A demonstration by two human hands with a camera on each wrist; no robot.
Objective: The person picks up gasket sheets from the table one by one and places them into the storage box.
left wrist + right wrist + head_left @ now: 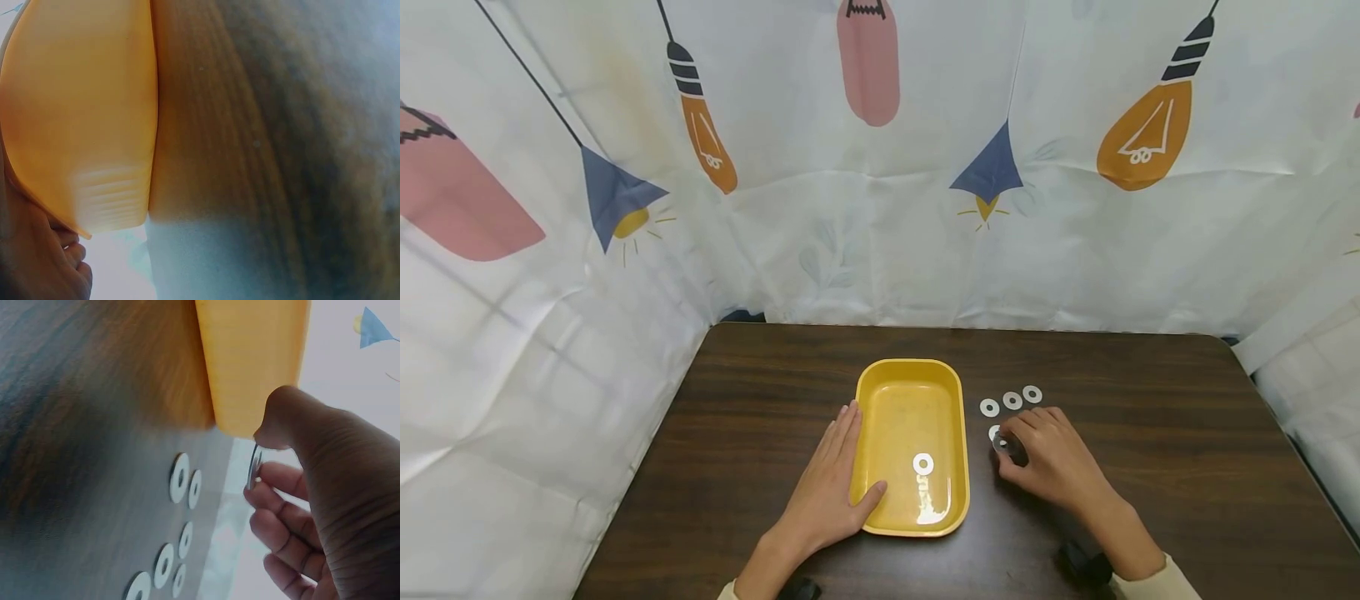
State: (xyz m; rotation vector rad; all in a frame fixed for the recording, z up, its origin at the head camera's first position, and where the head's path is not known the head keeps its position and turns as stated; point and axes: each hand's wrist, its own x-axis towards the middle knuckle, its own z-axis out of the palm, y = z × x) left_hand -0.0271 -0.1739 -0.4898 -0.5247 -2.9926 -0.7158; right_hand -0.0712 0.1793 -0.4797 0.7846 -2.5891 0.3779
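Note:
My right hand [1052, 462] pinches a flat metal washer [252, 467] between thumb and fingertips, and the right wrist view shows it edge-on, raised off the table. Just past those fingertips, several more washers [180, 479] lie flat on the tabletop, some of them hidden by the hand in the head view. A yellow tray [910, 408] stands to the left, with one washer [922, 457] lying inside near its front. Along the tray's left side rests my left hand [827, 492], fingers straight against the wall and thumb laid over the rim.
The dark wooden table [1120, 383] carries everything. Behind it and at both sides hangs a white curtain [880, 250] printed with lamps and bulbs. A black wrist device [1084, 565] sits at the right wrist.

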